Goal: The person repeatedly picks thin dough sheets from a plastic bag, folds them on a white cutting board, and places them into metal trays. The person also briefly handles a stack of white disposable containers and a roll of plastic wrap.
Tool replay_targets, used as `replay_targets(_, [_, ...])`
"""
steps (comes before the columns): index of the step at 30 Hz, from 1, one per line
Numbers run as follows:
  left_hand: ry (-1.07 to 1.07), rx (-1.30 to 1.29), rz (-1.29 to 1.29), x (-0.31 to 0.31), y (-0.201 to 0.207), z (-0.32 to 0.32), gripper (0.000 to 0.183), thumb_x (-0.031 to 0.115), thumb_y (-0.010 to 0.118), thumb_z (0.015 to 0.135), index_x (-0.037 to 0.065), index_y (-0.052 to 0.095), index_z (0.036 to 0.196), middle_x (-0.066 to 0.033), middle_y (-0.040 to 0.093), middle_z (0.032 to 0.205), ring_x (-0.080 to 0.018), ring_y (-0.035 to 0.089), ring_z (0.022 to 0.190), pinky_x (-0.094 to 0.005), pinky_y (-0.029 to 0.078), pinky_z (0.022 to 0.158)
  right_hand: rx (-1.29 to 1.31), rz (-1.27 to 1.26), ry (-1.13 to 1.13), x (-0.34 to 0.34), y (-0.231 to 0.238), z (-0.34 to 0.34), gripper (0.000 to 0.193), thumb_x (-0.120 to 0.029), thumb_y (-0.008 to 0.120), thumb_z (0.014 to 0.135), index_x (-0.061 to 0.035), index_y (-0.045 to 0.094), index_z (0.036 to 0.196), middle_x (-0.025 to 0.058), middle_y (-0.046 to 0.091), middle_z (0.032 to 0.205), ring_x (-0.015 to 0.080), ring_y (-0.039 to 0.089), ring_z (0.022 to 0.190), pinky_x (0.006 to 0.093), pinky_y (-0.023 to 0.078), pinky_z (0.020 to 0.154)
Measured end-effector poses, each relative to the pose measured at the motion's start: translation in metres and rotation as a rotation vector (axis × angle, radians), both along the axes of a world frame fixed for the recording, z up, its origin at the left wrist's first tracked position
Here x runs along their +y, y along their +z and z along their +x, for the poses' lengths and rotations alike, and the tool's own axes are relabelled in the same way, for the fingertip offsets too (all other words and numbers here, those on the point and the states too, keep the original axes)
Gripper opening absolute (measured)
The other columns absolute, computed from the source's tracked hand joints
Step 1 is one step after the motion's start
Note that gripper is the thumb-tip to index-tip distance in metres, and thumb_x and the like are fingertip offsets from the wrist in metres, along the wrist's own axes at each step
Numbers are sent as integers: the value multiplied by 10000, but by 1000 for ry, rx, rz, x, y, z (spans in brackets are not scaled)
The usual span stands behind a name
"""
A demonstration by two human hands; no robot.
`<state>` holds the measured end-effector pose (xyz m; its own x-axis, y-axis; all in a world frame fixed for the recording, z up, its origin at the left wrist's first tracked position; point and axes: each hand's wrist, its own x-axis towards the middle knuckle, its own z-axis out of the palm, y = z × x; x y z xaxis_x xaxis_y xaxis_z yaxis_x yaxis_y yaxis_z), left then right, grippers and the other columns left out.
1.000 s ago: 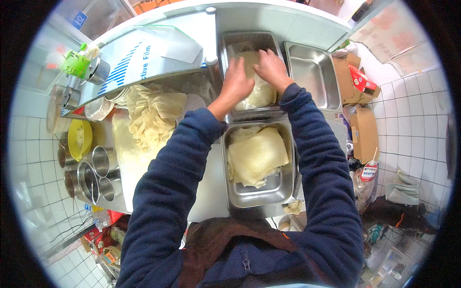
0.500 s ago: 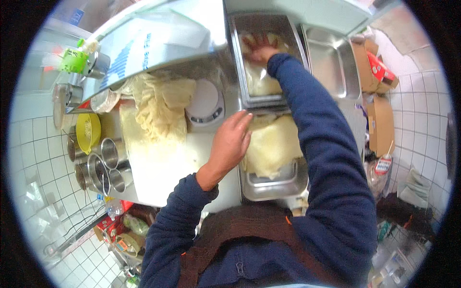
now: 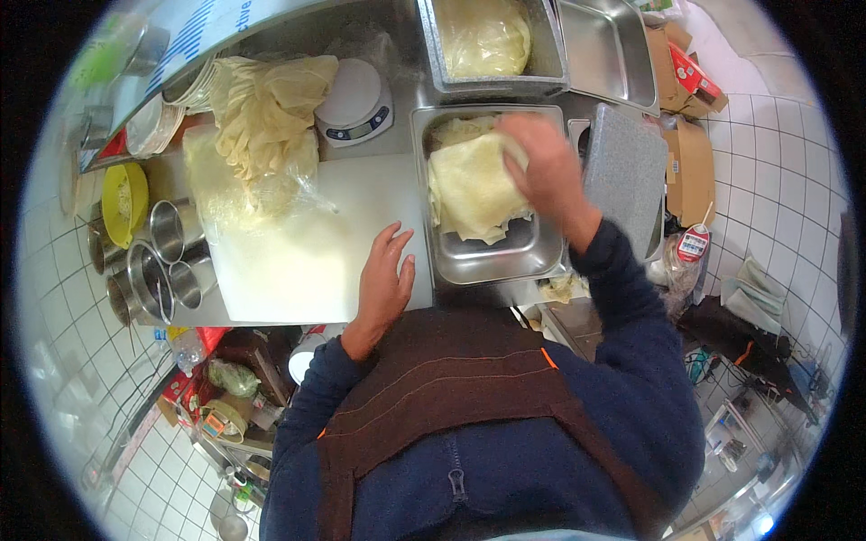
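Observation:
A stack of thin, pale yellow sheets (image 3: pixel 474 194) with ragged edges lies in a steel tray (image 3: pixel 492 266) in front of me. My right hand (image 3: pixel 548 167) is at the stack's right edge, fingers bent over it. Motion blurs that hand, so whether it grips a sheet cannot be made out. Over the right side of a white cutting board (image 3: pixel 298 279), my left hand (image 3: pixel 386 284) is open, its fingers stretched out and holding nothing. Beyond the tray stands a deep grey box (image 3: pixel 501 86) with a pale yellow mass under clear film inside.
Left of the tray are a white kitchen scale (image 3: pixel 352 99) and a heap of crumpled yellowish sheets (image 3: pixel 271 108) on plastic. Several steel pots (image 3: pixel 167 230) and a yellow bowl (image 3: pixel 124 203) stand at the left. A grey speckled lid (image 3: pixel 624 176) and another steel tray (image 3: pixel 609 45) are at right.
My right hand has come back from inside the grey box to the sheets in the steel tray. My left hand has drawn back toward me. The view has shifted, showing more of the near side.

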<state>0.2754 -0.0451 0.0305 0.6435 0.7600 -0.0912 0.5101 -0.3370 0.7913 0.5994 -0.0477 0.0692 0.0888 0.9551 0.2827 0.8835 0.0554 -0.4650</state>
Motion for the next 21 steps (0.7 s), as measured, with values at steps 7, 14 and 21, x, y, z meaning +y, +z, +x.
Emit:
replay_targets(7, [25, -46, -169, -15, -3, -12, 377, 61, 585, 935, 38, 582, 1311, -196, 506, 1415, -374, 591, 1181, -420, 500, 960, -613, -315, -90, -77, -90, -58, 802, -140, 799, 705, -114, 466, 1434, 198, 424, 1493, 385, 409, 1384, 484, 399, 1085])
replay_targets(14, [28, -147, -92, -26, -2, -30, 352, 24, 551, 969, 6, 574, 1319, -178, 508, 1410, -266, 663, 1103, -344, 550, 921, -265, -430, 19, -64, -79, -30, 336, -79, 619, 794, -85, 658, 1128, 166, 691, 1012, 374, 652, 1033, 433, 532, 820])
replay_targets(21, [87, -275, -222, -48, -12, -42, 314, 38, 536, 982, -7, 584, 1289, -170, 554, 1324, -256, 683, 1052, -331, 555, 906, 158, -76, -200, -48, -9, -14, 290, -52, 523, 878, -89, 673, 1123, 198, 704, 940, 391, 688, 876, 451, 546, 759])
